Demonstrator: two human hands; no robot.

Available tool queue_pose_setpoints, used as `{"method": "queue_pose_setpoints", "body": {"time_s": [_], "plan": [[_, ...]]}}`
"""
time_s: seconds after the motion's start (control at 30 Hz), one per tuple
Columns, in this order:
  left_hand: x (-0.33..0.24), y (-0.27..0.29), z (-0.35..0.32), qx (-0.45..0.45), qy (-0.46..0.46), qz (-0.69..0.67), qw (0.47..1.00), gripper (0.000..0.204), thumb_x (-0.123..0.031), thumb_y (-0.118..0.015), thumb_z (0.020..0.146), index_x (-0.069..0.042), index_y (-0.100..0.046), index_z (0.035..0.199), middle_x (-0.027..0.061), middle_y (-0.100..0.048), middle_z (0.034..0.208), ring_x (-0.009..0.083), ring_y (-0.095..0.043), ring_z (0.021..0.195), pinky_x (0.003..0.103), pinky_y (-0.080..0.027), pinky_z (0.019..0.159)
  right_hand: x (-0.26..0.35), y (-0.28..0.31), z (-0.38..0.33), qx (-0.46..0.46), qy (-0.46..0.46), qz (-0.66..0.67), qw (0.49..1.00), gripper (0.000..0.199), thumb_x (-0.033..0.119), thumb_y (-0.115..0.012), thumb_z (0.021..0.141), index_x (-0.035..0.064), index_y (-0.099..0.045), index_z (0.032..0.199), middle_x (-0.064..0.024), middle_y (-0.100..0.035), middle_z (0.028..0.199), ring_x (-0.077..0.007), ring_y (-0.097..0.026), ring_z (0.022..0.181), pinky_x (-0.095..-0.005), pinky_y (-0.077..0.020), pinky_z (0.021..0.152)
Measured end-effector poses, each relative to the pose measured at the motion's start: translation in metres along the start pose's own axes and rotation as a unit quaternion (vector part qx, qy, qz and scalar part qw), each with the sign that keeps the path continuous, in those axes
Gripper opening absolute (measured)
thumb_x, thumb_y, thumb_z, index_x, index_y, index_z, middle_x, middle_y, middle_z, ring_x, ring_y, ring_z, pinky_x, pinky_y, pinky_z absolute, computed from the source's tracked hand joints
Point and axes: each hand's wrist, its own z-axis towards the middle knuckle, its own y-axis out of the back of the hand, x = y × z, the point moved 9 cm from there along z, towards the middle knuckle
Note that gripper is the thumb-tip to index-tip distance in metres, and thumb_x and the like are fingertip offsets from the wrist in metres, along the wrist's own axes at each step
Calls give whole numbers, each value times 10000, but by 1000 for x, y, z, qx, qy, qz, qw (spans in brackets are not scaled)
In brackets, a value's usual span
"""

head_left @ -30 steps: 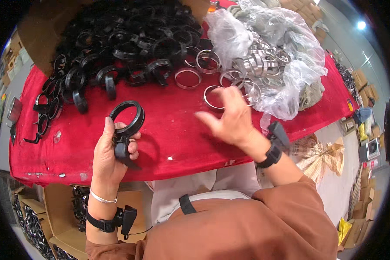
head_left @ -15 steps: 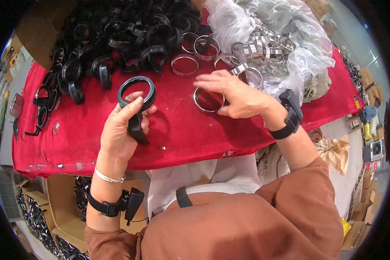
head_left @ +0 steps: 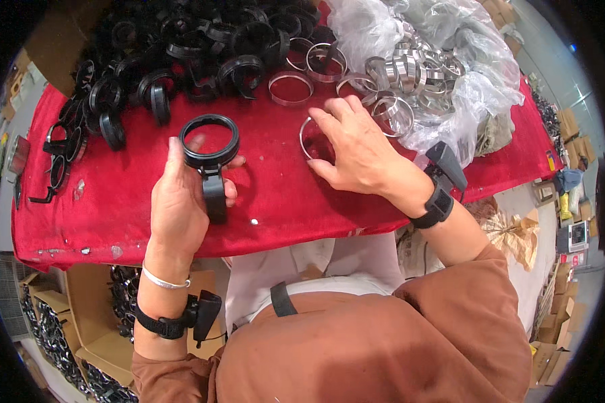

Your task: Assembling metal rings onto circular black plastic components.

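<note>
Left hand grasps a black ring-shaped bracket by its short stem, the thumb standing up along the near left side of the ring and the fingers showing past the stem on the right. The bracket's round opening faces up and stands clear above the hand, with the stem pointing down toward the person; this bracket serves as the landmark for the rest. Right of it, the right hand reaches over a thin silver metal ring, its thumb and fingers spread apart. Only the left arc of this ring shows, just beyond the fingertips on the side toward the bracket; the remainder is hidden under the palm and fingers, so I cannot tell whether the hand has hold of it.

Beyond the bracket and to its right, another silver ring lies flat on the red-covered desk. Farther right of the bracket, a heap of silver rings sits against a clear plastic bag. Directly beyond the bracket and off to its left spreads a large pile of black brackets. Nearer the person than the bracket, and left of it, stands an open cardboard box.
</note>
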Motion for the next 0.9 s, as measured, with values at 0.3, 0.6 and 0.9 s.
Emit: {"method": "queue_pose_setpoints", "body": {"time_s": [0.3,0.6,0.9], "plan": [[5,-16,-2,48,3,64,997,485,-395,-226,996,-68,-344,1335,216,-597,1040,220,-630,670,297,-537,569,38,34,-18,-135,170,0,976,528,49,-591,625,-23,-505,1141,-174,-475,1159,-345,-468,1045,-415,-380,921],[15,-41,-8,89,22,73,993,492,-324,-291,995,-89,-236,1424,133,-522,1193,230,-615,889,325,-562,609,39,57,-5,-69,79,289,952,664,99,-760,589,-6,-501,1191,-182,-482,1192,-334,-489,1090,-388,-420,923],[20,-49,-11,89,43,116,988,474,-316,-298,996,-102,-280,1419,107,-571,1084,176,-615,789,304,-553,633,48,49,9,-66,82,312,944,649,130,-780,574,-6,-522,1154,-204,-514,1131,-361,-494,1074,-393,-430,918]]}}
